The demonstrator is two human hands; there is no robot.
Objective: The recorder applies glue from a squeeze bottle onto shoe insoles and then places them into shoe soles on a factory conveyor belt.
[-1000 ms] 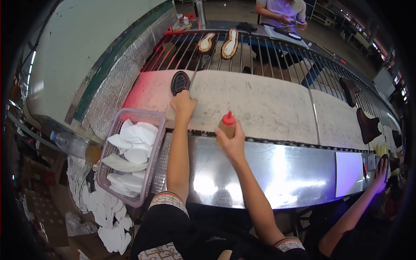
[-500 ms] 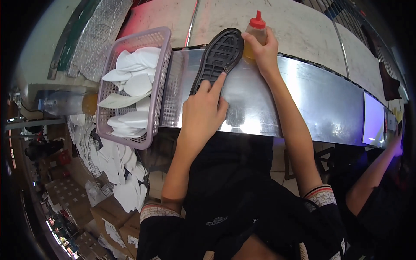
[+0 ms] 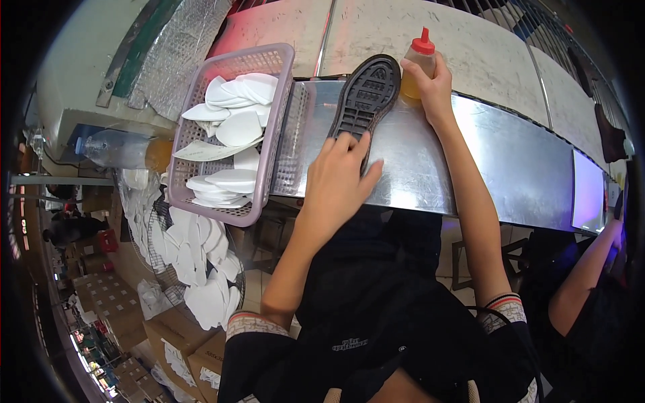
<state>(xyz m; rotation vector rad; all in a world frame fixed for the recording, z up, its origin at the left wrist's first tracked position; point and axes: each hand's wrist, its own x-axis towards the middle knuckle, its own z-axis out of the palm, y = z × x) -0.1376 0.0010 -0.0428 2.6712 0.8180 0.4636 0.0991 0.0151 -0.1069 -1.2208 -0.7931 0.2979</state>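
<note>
A black shoe sole (image 3: pixel 369 87) lies tread side up and tilted on the metal bench top (image 3: pixel 403 161). My left hand (image 3: pixel 340 171) rests over its near end, fingers slightly bent on the tread and thumb spread to the right; the hand hides that end. Right of the sole's far end, my right hand (image 3: pixel 433 84) is wrapped round a clear squeeze bottle (image 3: pixel 419 58) with a red nozzle cap and yellowish liquid inside. The bottle is upright, close to the sole.
A mauve plastic basket (image 3: pixel 287 74) of white pads (image 3: pixel 238 127) stands to the left. Beside it lies a bottle of orange liquid (image 3: pixel 158 154). A wire basket (image 3: pixel 158 258) below holds more white pieces. Another person's arm (image 3: pixel 586 279) reaches in at the right. Pale panels (image 3: pixel 430 20) lie beyond the bench.
My left index finger, earlier stretched along the sole's right edge, has drawn back and bent over the tread. My right hand still holds the bottle. The whole view has shifted slightly.
</note>
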